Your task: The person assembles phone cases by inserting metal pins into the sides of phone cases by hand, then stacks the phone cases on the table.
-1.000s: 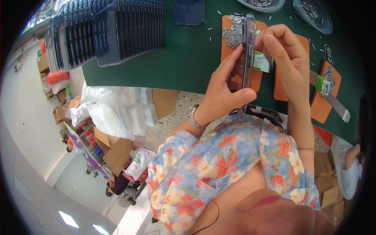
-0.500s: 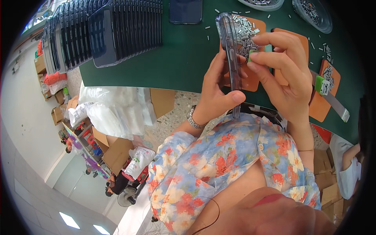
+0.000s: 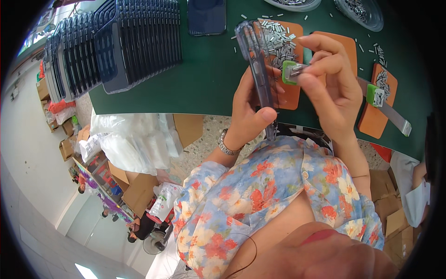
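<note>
My left hand [image 3: 251,100] grips a clear, smoky phone case [image 3: 261,69], tilted with its edge toward me. Its fingers are wrapped behind the case and the thumb lies along the near end. Close to the case's right side, my right hand [image 3: 334,83] pinches a small green-edged piece [image 3: 289,73] with a clear middle and bits of grey metal at it. Thumb and index finger close on it; the fingertips partly hide it. Beneath both hands an orange pad [image 3: 292,95] bears a heap of small silvery metal pieces [image 3: 278,39].
A long row of similar cases [image 3: 144,37] stands at the far left, with a single dark case [image 3: 206,16] beside it. More orange pads [image 3: 371,121] lie right, one under a metal strip [image 3: 395,118] with a green block [image 3: 374,95]. Clear tubs [image 3: 360,14] sit at the back.
The green-edged piece has turned into fuller view in my right hand. The case in my left hand has tilted slightly, its far end leaning left. The whole view has shifted a little.
</note>
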{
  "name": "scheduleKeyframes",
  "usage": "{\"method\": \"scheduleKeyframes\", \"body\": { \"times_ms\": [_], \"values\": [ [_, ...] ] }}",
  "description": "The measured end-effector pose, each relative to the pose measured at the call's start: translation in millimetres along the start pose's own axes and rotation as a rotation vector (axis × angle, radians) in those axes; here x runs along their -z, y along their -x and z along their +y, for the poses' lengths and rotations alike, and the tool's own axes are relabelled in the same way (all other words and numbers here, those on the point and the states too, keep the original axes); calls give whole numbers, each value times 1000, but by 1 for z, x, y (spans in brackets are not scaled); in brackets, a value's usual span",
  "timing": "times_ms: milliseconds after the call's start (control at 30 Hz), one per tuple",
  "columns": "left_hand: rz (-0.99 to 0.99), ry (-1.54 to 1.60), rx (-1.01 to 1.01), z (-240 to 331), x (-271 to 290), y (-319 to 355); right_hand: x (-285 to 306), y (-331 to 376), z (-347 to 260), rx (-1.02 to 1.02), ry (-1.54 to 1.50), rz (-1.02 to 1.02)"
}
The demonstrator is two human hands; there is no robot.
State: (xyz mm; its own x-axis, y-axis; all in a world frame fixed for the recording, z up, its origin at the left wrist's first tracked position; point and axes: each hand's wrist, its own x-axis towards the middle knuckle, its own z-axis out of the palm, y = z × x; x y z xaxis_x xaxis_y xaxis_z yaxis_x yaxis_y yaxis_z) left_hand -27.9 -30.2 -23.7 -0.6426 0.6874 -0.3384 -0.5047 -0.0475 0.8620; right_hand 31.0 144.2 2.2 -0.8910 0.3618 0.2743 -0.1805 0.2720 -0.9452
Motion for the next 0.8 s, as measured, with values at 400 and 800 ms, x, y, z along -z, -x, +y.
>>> {"method": "scheduleKeyframes", "body": {
  "times_ms": [400,800],
  "values": [
    [57,13,-268,-34,-1,-5,17,-35,71,22,901,150],
    [74,17,-244,-45,-5,-6,19,-44,90,-43,1051,135]
  ]
}}
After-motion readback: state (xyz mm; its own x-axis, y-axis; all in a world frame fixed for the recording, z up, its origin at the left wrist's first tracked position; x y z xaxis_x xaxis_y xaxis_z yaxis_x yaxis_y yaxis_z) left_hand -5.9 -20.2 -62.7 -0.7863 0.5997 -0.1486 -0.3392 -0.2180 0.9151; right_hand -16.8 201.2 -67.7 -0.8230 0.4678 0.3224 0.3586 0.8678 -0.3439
